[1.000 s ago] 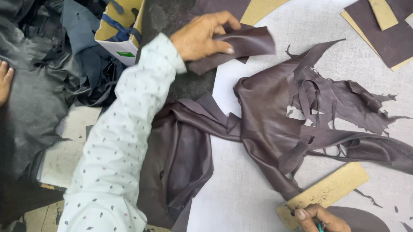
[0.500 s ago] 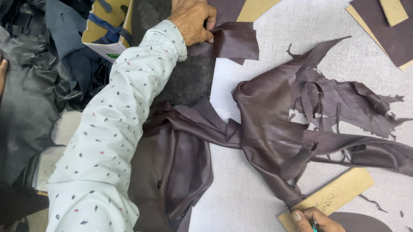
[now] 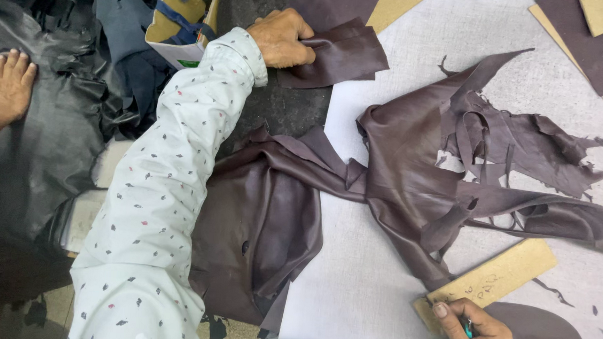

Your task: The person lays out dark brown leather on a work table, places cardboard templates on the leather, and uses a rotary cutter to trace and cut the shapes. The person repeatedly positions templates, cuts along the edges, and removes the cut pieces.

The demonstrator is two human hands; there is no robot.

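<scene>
My left hand (image 3: 282,37) clamps a leather piece (image 3: 343,53); my right hand (image 3: 480,335) pins a card template (image 3: 497,279), fingers together.

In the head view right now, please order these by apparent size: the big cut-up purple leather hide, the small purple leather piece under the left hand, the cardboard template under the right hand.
1. Purple leather hide, largest.
2. and 3. Small purple leather piece and cardboard template look alike; hands cover part of each, so I cannot rank them.

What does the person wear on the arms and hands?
The left arm has a long white sleeve with small dark and reddish specks, buttoned cuff at the wrist. The left hand is bare, no glove or ring visible. The right hand is bare too; its sleeve is out of view.
</scene>
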